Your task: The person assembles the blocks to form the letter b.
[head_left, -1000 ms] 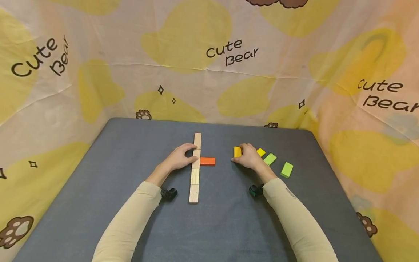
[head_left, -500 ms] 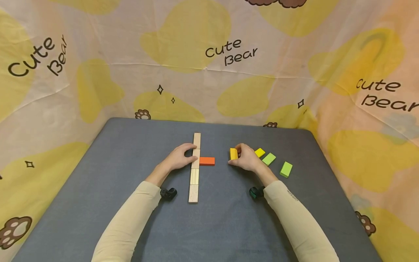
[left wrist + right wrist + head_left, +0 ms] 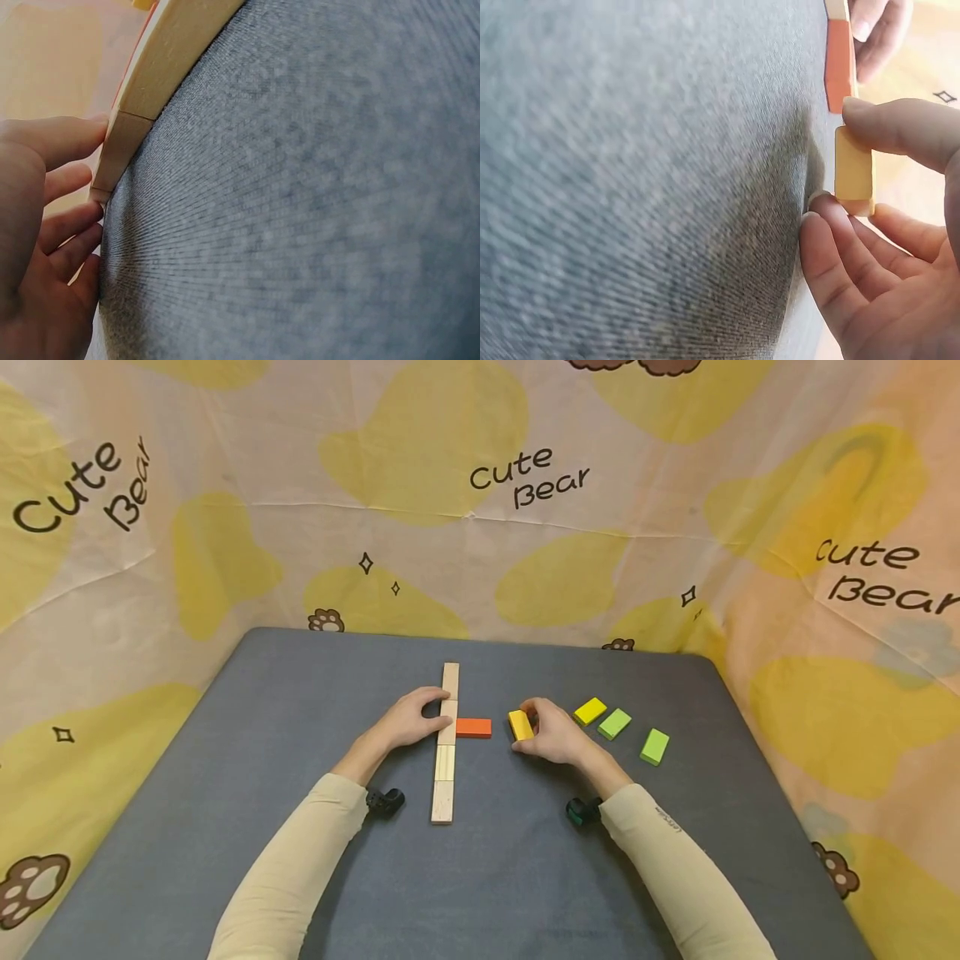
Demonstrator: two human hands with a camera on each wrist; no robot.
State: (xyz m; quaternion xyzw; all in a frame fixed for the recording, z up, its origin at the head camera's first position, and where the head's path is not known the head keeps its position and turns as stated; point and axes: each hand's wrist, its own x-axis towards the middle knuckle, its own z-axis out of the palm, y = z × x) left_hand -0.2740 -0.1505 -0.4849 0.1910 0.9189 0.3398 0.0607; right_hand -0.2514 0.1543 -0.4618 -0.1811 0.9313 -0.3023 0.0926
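Note:
A straight row of plain wooden blocks [image 3: 444, 763] runs away from the person on the cloth. My left hand [image 3: 407, 718] rests at the row's left side, with thumb and index fingertips touching the wood and the other fingers loosely spread in the left wrist view. An orange block [image 3: 474, 728] lies crosswise against the row's right side. To its right, my right hand [image 3: 557, 735] pinches a yellow block [image 3: 520, 725] between thumb and fingers. The right wrist view shows that yellow block [image 3: 853, 165] close over the cloth, short of the orange one [image 3: 839, 64].
Right of the right hand lie another yellow block [image 3: 590, 711] and two green blocks, one nearer [image 3: 614, 723] and one farther right [image 3: 655, 747]. Grey-blue cloth [image 3: 495, 877] covers the table. A patterned fabric backdrop [image 3: 420, 460] encloses its back and sides.
The right hand has carried its yellow block leftward toward the orange one and turned it slightly. The second yellow block has come into full view. The left hand stays at the row.

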